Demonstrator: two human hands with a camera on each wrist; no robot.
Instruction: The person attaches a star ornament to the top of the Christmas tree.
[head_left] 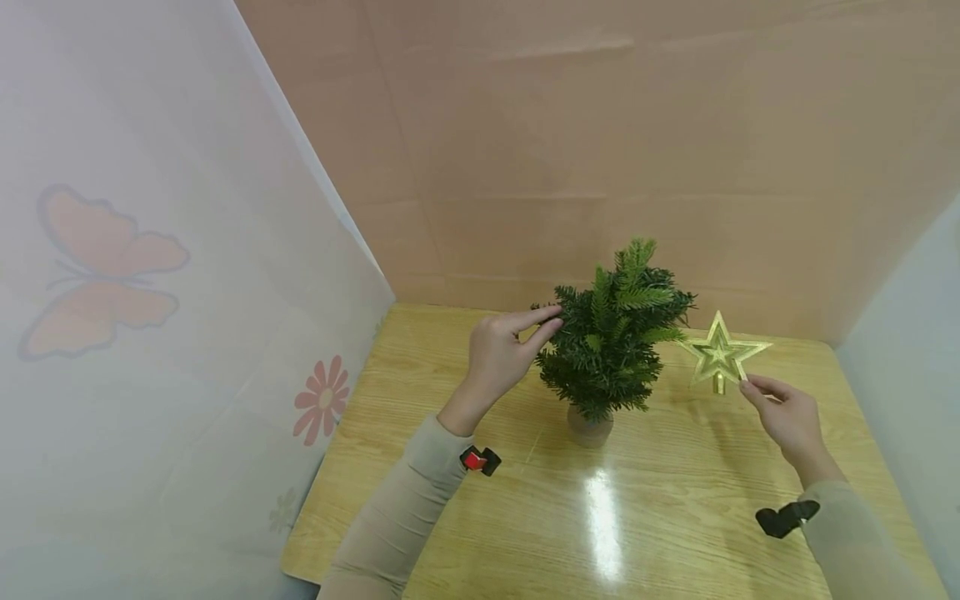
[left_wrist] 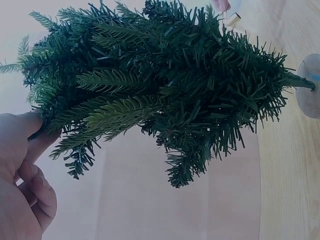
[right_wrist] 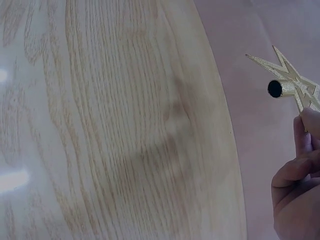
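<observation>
A small green tree point(head_left: 615, 333) stands upright in a round base point(head_left: 589, 427) near the middle of the wooden table point(head_left: 525, 517), toward the back wall point(head_left: 600, 125). The left hand point(head_left: 501, 354) reaches to the tree's left side and pinches a branch tip between thumb and forefinger; the left wrist view shows the fingers point(left_wrist: 30, 130) closed on the end of a twig, a grip that seems meant to steady the tree or spread the branch. The right hand point(head_left: 787, 417) is just right of the tree and holds a gold star point(head_left: 720, 352) by its lower edge, fingertips pinched on one point, so the star stands upright and clear of the table, facing the person. In the right wrist view the star's short hollow socket point(right_wrist: 275, 88) points down and away from the fingers point(right_wrist: 307, 130), left free by this grip. Star and tree are near each other but apart; the star is about level with the tree's upper branches, not over its top. A pale sheet with a butterfly point(head_left: 101, 267) and a flower point(head_left: 322, 398) hangs at the left.
</observation>
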